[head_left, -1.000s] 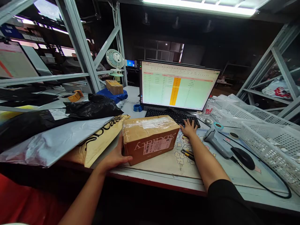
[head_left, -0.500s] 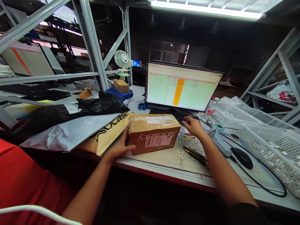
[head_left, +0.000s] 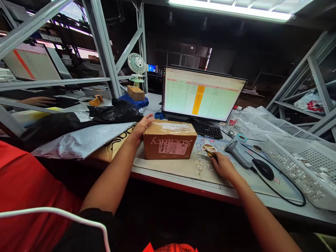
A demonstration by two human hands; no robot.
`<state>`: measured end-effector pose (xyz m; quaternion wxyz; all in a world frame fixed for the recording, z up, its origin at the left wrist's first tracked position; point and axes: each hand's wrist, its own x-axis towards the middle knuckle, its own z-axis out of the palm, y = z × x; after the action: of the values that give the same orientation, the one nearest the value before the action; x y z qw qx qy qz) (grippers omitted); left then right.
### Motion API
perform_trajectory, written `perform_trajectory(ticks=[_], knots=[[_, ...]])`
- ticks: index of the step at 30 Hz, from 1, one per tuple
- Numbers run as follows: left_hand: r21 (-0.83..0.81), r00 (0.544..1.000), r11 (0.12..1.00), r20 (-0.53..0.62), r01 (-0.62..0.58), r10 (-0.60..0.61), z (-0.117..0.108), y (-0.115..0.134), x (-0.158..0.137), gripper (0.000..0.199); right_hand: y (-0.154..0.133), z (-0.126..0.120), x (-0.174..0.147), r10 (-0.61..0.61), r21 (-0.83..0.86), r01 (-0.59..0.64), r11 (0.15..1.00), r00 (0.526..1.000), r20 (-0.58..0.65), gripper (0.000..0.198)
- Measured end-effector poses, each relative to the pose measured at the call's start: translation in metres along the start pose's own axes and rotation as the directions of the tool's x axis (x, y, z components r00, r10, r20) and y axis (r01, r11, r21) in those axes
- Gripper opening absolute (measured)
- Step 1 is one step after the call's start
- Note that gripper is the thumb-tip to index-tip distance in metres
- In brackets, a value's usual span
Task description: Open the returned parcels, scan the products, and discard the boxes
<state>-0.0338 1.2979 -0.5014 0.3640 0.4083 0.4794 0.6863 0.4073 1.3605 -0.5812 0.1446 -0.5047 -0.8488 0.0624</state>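
- My left hand (head_left: 141,128) lies flat, fingers spread, against the far left corner of the cardboard box (head_left: 169,139), steadying it.
- The box sits on the table (head_left: 262,204), on the desk mat just in front of the keyboard (head_left: 207,130), label facing me, clear tape across its top.
- My right hand (head_left: 223,166) is down on the mat to the right of the box, fingers curling round the yellow-and-black pen or cutter (head_left: 210,154); I can't tell if the grip has closed.
- I judge this as the pick-up of the tool, box untouched so far.
- Next calls for a firm pinch on the tool and a lift clear of the scanner (head_left: 236,154) just beside it, left hand bracing the box.
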Motion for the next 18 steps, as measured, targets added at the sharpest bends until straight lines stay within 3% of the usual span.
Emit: perform_trajectory(ticks=[3, 7, 13, 18], knots=[[-0.07, 0.991, 0.992, 0.096, 0.101, -0.094, 0.004, 0.0, 0.012, 0.078, -0.009, -0.009, 0.025, -0.031, 0.167, 0.05, 0.985, 0.993, -0.112, 0.042], [-0.12, 0.987, 0.987, 0.128, 0.108, -0.093, 0.003, -0.006, 0.022, 0.075, -0.029, -0.025, 0.062, 0.002, 0.31, 0.034, 0.95, 0.993, -0.116, 0.041], [-0.114, 0.987, 0.99, 0.145, 0.078, -0.061, 0.002, -0.012, 0.04, 0.068, -0.063, -0.032, 0.105, -0.062, 0.315, 0.112, 0.942, 0.984, -0.166, 0.043], [-0.113, 0.987, 0.992, 0.157, 0.051, -0.033, -0.002, -0.016, 0.045, 0.067, -0.086, -0.033, 0.107, -0.145, 0.262, 0.173, 0.949, 0.982, -0.124, 0.054]])
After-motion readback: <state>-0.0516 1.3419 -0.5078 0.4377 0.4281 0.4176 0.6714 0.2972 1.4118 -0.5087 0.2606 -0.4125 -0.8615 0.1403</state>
